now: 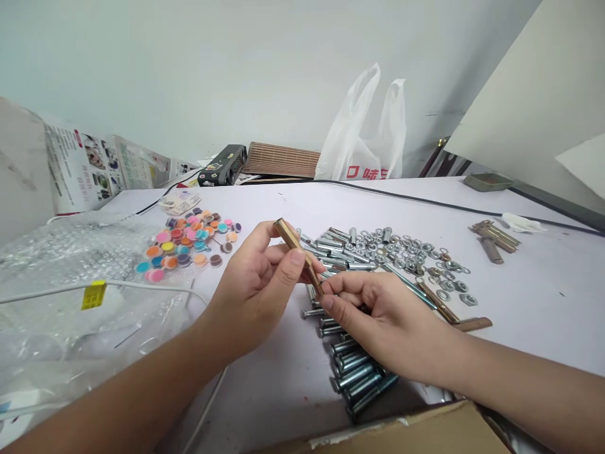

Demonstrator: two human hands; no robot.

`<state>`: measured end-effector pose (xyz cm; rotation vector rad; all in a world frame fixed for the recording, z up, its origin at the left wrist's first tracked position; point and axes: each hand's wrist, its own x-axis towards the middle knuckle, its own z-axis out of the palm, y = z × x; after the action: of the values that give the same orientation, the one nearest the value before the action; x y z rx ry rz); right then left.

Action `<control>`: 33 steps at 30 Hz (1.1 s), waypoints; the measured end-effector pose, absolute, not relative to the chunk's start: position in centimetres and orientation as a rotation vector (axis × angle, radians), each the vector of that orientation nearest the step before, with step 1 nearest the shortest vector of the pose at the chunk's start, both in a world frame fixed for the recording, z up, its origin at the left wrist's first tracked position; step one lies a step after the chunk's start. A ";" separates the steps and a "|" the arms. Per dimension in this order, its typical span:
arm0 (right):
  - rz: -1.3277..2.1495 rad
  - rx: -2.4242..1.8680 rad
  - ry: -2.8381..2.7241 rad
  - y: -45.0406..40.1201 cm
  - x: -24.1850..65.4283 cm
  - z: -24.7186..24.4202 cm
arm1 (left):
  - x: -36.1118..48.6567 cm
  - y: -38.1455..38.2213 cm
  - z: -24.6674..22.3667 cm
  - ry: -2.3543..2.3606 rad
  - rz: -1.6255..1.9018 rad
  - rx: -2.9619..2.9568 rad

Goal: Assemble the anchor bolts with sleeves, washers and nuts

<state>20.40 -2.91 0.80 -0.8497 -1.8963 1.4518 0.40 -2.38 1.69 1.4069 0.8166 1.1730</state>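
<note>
Well, bubble wrap [108, 246] lay at far left, bright round caps [176, 234] just beyond. Left hand [250, 284] gripped gold-coloured metal rod [289, 236], tilted above table [265, 384]; right hand [378, 309], over silvery bolts [358, 375], pinched its threaded lower end. Washers [418, 249] lay scattered beyond, brassy pieces [496, 238] farther right.

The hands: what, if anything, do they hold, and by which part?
A brass-coloured bolt: the left hand grips its thick part, the right hand its thin, threaded end.
</note>
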 end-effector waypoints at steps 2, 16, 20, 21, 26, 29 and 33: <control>1.426 -0.865 -1.916 -2.9 20.3 0.6 | 0.3 -2.3 1.7 0.824 1.122 1.433; 0.295 -1.834 -2.307 5.1 29.1 3.0 | -0.9 -1.2 0.4 1.290 1.272 1.899; 0.362 -1.918 -2.300 6.7 29.4 1.8 | -1.0 -0.9 -0.7 1.195 1.227 1.878; 0.384 -1.927 -2.301 6.7 29.4 1.8 | -0.9 -0.8 -0.8 1.171 1.224 1.851; 0.371 -1.935 -2.281 6.5 29.4 1.9 | -0.7 -0.8 -1.3 1.127 1.259 1.779; 0.389 -1.933 -2.282 6.7 29.4 1.9 | -0.6 -0.7 -1.5 1.097 1.265 1.752; 0.474 -1.976 -2.243 7.0 29.4 1.9 | -0.6 -0.5 -1.6 1.104 1.259 1.732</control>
<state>29.43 6.96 1.87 -1.9763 -2.2427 0.4741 -0.59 -0.52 -1.65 1.7315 1.1038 1.2588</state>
